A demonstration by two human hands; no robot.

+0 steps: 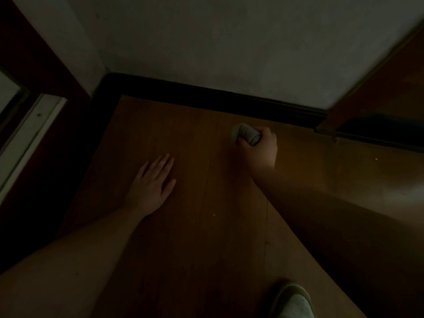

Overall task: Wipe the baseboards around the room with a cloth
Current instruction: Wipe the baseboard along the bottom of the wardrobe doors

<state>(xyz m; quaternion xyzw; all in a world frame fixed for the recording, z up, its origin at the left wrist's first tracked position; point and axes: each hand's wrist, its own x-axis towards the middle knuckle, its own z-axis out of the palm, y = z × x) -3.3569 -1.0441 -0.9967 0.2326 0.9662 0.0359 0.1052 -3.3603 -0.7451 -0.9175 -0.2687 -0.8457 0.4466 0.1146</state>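
Cloth sits balled up in the right hand, just off the dark baseboard at the floor's far edge, while the left hand lies flat and open on the floor; wiping seems about to start, so the cloth must next reach the board.

The cloth is pale grey, bunched into a small roll, low over the wooden floor and near the baseboard but apart from it. The baseboard is dark, almost black, and runs along the wall's foot into the corner.
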